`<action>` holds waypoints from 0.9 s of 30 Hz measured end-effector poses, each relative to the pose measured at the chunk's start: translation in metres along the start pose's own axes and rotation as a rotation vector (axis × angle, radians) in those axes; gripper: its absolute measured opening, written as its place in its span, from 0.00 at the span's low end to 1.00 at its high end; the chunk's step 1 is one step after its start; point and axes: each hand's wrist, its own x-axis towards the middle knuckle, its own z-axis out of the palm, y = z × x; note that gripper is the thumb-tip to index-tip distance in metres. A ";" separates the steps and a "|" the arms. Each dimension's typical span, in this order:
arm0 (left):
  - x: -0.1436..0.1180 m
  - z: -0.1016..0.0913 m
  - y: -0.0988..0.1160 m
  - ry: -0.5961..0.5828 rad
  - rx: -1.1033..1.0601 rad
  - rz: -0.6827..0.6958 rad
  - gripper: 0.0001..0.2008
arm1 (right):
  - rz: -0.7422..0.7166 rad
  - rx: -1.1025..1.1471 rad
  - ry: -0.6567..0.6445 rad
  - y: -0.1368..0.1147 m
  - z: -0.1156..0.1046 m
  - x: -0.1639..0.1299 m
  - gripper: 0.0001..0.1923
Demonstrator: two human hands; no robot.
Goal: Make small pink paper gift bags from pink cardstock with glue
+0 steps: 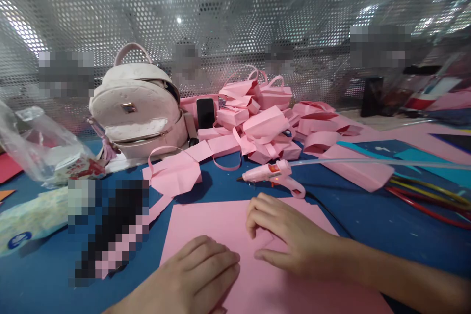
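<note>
- Perforated metal screen [235, 10] across the background, with bright spots of light showing through, and blue counter [40, 279] in front, well covered.
- On the counter, nearest the viewer and at the middle, pink sheet [206, 221], lying flat under both hands.
- On its left part, left hand [198, 274], laid palm down, with fingers close together and pointing right; underside hidden, so cannot tell of any grip.
- On its right part, right hand [279, 235], with fingers curved and thumb held apart from them; a moderate gap between, neither wide nor closed.
- Within that gap, folded pink edge [267, 239], lying over the sheet; cannot tell whether pinched or only touched.
- Just beyond the sheet's far edge, pink glue gun [270, 172], lying on its side with nozzle to the left and a small orange light glowing; out of its back, long clear stick [368, 161] running right.
- Behind the glue gun, heap of pink paper bags [265, 125], some with looped handles; to its left, one flattened bag [176, 174] near the sheet.
- Farther back, dark phone [205, 113] propped upright beside pale backpack [140, 108].
- At the left, clear plastic bag [33, 142], red-and-white box [79, 167] and soft packet [37, 221]; next to the packet, dark object [123, 211], blurred beyond recognition.
- At the right, blue paper [427, 161] and loops of red and yellow cord [430, 201].
</note>
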 end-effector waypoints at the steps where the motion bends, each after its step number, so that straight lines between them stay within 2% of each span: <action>1: 0.000 0.000 0.000 0.000 0.003 0.001 0.20 | 0.002 0.000 -0.001 0.000 0.000 0.000 0.13; 27: 0.004 -0.003 0.002 -0.014 0.007 -0.010 0.19 | 0.002 -0.046 0.046 -0.004 0.003 0.002 0.11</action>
